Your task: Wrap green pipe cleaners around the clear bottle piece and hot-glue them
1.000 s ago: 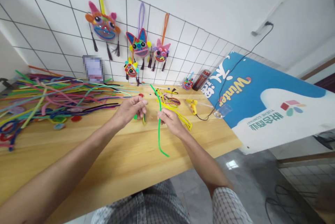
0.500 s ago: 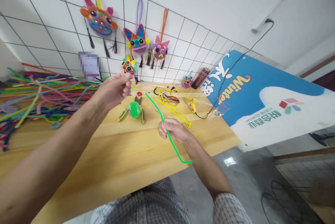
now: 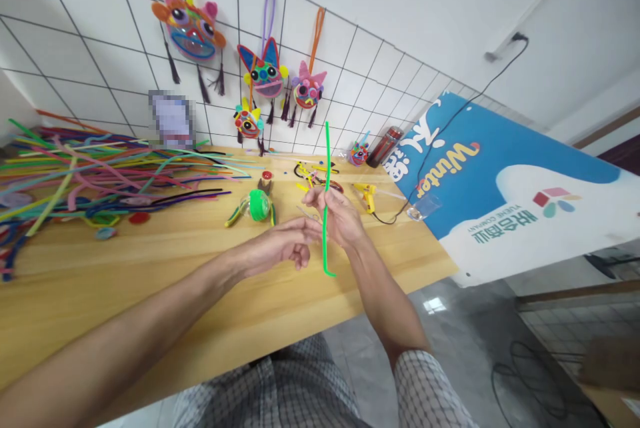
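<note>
Pinched in my right hand (image 3: pixel 340 215) is a green pipe cleaner (image 3: pixel 325 248), standing nearly upright with a short bend at its lower end. My left hand (image 3: pixel 283 246) is just left of it, fingers apart and fingertips close to the stem; nothing shows in its grasp. Beyond my left hand, a clear ball with a green band (image 3: pixel 259 205) rests on pliers with yellow-green handles (image 3: pixel 233 215). A red round piece (image 3: pixel 267 175) sits behind the pliers.
Many coloured pipe cleaners (image 3: pixel 100 175) cover the table's left. A yellow glue gun (image 3: pixel 368 198), a dark red flask (image 3: pixel 385 147) and a small decorated ball (image 3: pixel 359 153) stand right. Decorated masks (image 3: pixel 193 35) hang on the wall grid. The wooden table (image 3: pixel 200 321) ends in front.
My left hand has come down and right from above the table, its fingers opening. My right hand has moved up slightly, and the green pipe cleaner has turned from slanted to nearly upright.
</note>
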Demonstrator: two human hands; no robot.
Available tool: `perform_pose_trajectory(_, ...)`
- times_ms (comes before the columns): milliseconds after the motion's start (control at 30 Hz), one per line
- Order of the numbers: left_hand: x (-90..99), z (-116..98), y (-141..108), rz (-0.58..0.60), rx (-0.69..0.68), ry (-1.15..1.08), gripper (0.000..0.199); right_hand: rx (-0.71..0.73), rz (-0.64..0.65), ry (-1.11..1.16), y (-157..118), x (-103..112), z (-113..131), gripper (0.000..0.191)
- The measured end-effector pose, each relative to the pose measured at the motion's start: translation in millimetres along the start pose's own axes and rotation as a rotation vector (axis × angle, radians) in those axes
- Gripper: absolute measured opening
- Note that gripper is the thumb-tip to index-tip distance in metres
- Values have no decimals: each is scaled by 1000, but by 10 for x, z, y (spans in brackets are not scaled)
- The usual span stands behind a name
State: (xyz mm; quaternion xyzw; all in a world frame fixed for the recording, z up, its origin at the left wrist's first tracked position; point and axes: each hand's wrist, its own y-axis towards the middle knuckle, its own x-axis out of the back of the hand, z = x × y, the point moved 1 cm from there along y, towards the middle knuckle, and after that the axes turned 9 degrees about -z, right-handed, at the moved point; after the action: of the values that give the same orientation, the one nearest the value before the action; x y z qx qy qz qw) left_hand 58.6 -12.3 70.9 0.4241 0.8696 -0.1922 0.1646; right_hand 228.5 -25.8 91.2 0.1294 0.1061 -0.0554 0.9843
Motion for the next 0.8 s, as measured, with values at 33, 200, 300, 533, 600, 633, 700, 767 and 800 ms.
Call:
perform_pose_trajectory(33, -21, 8, -1, 43, 2, -1, 37, 3, -4, -4, 10, -12, -20, 48)
perform_pose_trajectory(200, 54, 91, 58, 101, -31, 147, 36, -20, -17, 35, 61, -48, -79, 52)
perform_pose_trajectory(300, 251, 200, 105, -89, -45, 165, 48, 4, -72, 72, 112, -6, -52, 51)
perform_pose_trajectory(533, 311, 344, 126, -309, -10, 73, 58, 74, -318, 109, 179, -50, -67, 43)
perform_pose_trajectory(600, 165, 351, 137, -210, 39, 84, 61, 99, -331, 111, 162, -154, -114, 46)
perform_pose_trajectory(633, 97, 353, 145, -178, 53, 86, 61, 106, -328, 94, 151, -207, -138, 48)
perform_pose_trajectory(700, -1, 359, 166, -145, 45, 88, 60, 108, -320, 46, 128, -292, -178, 51)
perform_pose_trajectory(767, -41, 369, 183, -132, 23, 124, 56, 98, -319, 22, 112, -328, -205, 52)
perform_pose_trajectory(800, -39, 370, 187, -127, 16, 150, 54, 89, -318, 27, 106, -327, -213, 51)
